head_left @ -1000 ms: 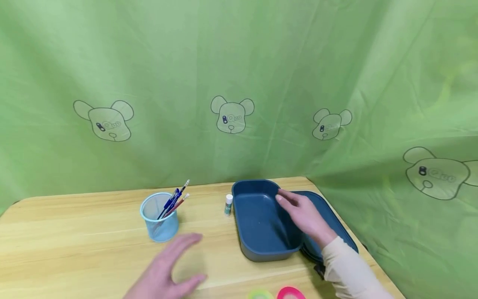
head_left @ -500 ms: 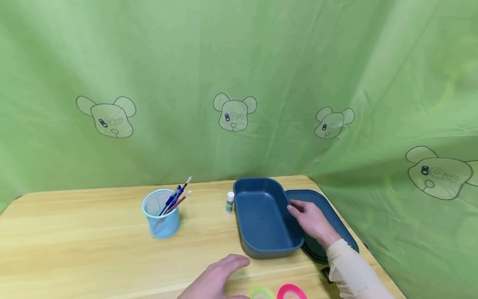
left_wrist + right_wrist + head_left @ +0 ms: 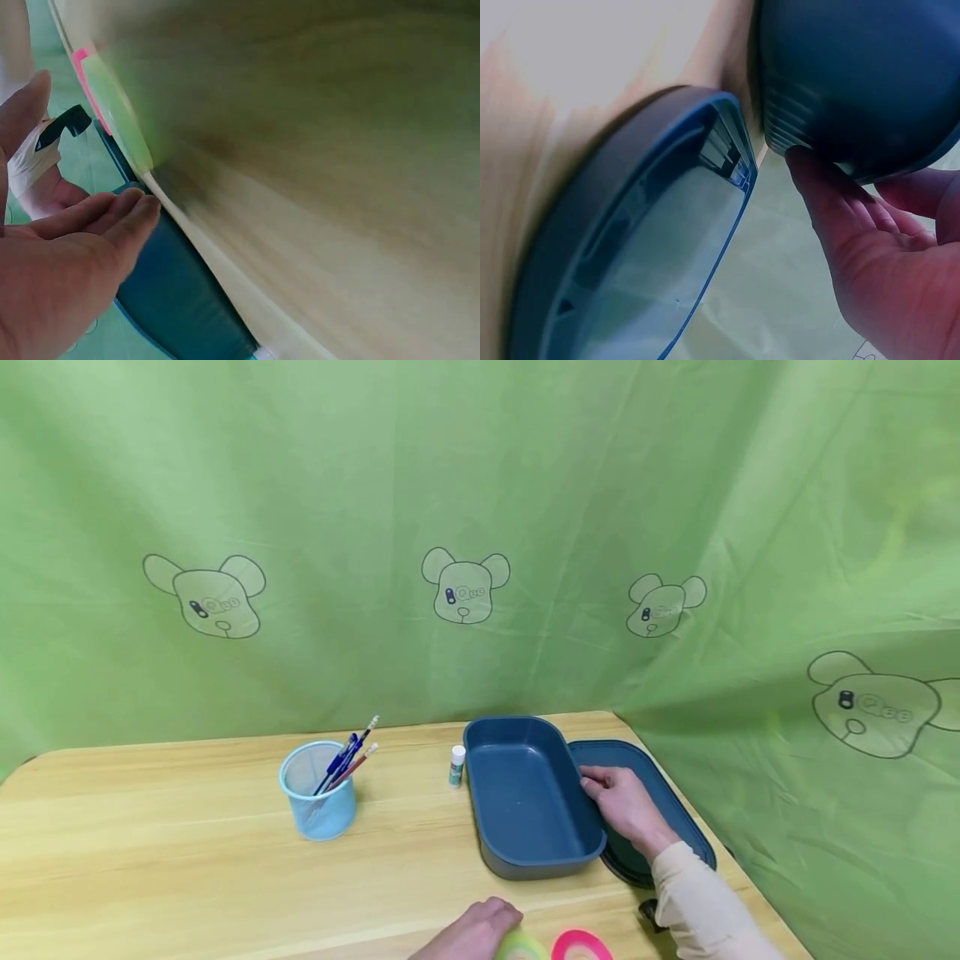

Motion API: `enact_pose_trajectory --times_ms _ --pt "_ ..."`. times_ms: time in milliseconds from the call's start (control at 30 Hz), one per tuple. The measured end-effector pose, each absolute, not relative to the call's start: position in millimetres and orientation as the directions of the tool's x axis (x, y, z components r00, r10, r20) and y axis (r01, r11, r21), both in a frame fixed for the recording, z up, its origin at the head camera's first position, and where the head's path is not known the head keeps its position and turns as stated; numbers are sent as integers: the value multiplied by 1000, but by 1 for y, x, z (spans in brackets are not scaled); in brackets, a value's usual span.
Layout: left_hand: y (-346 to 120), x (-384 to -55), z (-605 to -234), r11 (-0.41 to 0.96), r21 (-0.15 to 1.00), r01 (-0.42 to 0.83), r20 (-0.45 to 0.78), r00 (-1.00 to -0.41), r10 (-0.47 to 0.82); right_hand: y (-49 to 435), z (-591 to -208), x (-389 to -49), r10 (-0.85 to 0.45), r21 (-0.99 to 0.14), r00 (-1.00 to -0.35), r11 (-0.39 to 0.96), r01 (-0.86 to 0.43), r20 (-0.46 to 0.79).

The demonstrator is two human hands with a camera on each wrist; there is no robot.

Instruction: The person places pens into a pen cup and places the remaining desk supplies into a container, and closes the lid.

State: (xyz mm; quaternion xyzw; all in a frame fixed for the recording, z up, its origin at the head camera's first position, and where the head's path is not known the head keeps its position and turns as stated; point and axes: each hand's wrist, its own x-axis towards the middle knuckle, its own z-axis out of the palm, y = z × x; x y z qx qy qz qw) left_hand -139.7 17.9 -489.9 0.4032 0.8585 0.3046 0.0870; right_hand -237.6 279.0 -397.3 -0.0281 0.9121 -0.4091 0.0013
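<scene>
A dark blue plastic box [image 3: 528, 793], with nothing in it, stands at the right of the table. My right hand [image 3: 622, 802] holds its right wall, thumb at the rim; in the right wrist view the fingers [image 3: 832, 202] lie along the outside of the wall. My left hand [image 3: 476, 931] is at the left edge of a yellow-green tape roll [image 3: 522, 946] near the front. In the left wrist view its thumb and fingers are spread apart, with the yellow-green roll [image 3: 116, 112] just beyond them. A pink tape roll [image 3: 581, 941] lies beside it.
The box's dark blue lid [image 3: 660, 793] lies right of it, partly under my right forearm. A glue stick [image 3: 457, 767] stands left of the box. Further left is a light blue mesh pen cup [image 3: 324, 814] with pens and pencils. A green curtain [image 3: 337, 485] hangs behind the table.
My left hand has moved right and toward the front, from near the pen cup to the yellow-green tape roll. My right hand has moved from over the box onto its right wall.
</scene>
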Motion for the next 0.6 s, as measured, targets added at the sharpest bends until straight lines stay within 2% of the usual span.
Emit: enact_pose_trajectory --times_ms 133,367,500,600 --pt "12 -129 -467 507 551 663 139 -672 728 277 -398 -240 -54 -755 -998 654 -48 17" --pt "7 -125 -463 486 512 708 209 -651 729 276 -397 -240 -58 -751 -998 658 -50 15" --pt "10 -126 -465 500 459 734 197 -633 749 278 -397 -238 -54 -735 -998 676 -46 13" --pt "14 -126 -464 534 435 725 147 -643 752 280 -397 -237 -51 -724 -999 688 -45 13"
